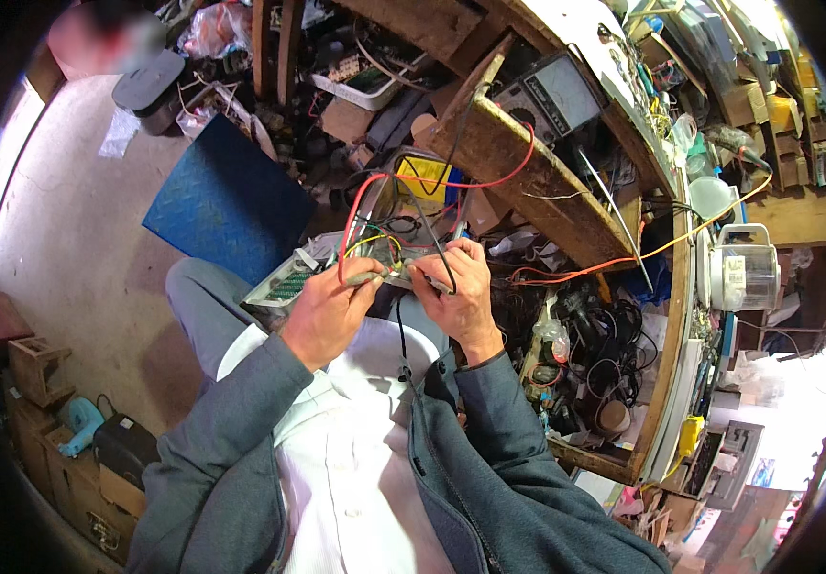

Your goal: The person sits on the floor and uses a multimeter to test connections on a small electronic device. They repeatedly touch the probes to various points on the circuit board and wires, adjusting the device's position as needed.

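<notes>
My left hand (331, 316) is closed on a slim greyish probe (366, 277) where a red lead (357, 198) runs in. Close to its right, my right hand (456, 292) pinches around thin dark wires, its held tip too small to make out. Yellow wires (373, 240) reach down between my fingertips. Behind both hands an opened electronic device (303, 253) rests at my lap, with a green circuit board (288, 285) showing at its left. A black cable (400, 335) hangs below my hands over my white shirt.
A wooden bench (566, 215) holds an analog meter (547, 96). Tangled cables (604, 364) lie at the right, beside clear plastic containers (743, 268). A blue mat (226, 201) lies ahead-left on the concrete floor (68, 220). Wooden boxes (44, 373) sit left; a blurred shape (97, 38) is upper left.
</notes>
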A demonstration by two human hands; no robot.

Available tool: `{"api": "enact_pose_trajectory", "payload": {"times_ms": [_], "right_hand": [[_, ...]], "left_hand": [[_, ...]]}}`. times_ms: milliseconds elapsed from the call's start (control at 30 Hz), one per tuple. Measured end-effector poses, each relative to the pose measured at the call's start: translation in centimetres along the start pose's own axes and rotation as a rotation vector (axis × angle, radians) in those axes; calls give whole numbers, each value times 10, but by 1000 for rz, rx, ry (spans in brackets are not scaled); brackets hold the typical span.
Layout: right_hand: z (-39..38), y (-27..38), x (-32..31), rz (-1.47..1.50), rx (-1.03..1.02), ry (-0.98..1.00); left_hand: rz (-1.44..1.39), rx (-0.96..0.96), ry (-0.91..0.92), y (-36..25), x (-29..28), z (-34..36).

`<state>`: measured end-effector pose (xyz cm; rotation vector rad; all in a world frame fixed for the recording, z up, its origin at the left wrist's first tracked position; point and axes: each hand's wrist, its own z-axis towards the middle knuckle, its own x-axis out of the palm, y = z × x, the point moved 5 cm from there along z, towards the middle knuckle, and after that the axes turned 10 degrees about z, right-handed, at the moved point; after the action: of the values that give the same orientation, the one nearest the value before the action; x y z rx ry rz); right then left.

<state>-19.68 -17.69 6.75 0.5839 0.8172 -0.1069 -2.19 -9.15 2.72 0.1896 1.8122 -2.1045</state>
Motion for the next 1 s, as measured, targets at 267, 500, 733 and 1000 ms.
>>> {"api": "enact_pose_trajectory", "payload": {"times_ms": [267, 500, 733, 1000], "right_hand": [[-2, -1, -2, 26, 27, 19], [-2, 0, -1, 22, 18, 10], [-2, -1, 0, -1, 23, -1], [-1, 0, 0, 6, 19, -9]], "left_hand": [[16, -3, 18, 1, 0, -1], [3, -28, 15, -2, -2, -1], [-40, -55, 18, 0, 0, -2], [33, -44, 26, -4, 1, -4]]}}
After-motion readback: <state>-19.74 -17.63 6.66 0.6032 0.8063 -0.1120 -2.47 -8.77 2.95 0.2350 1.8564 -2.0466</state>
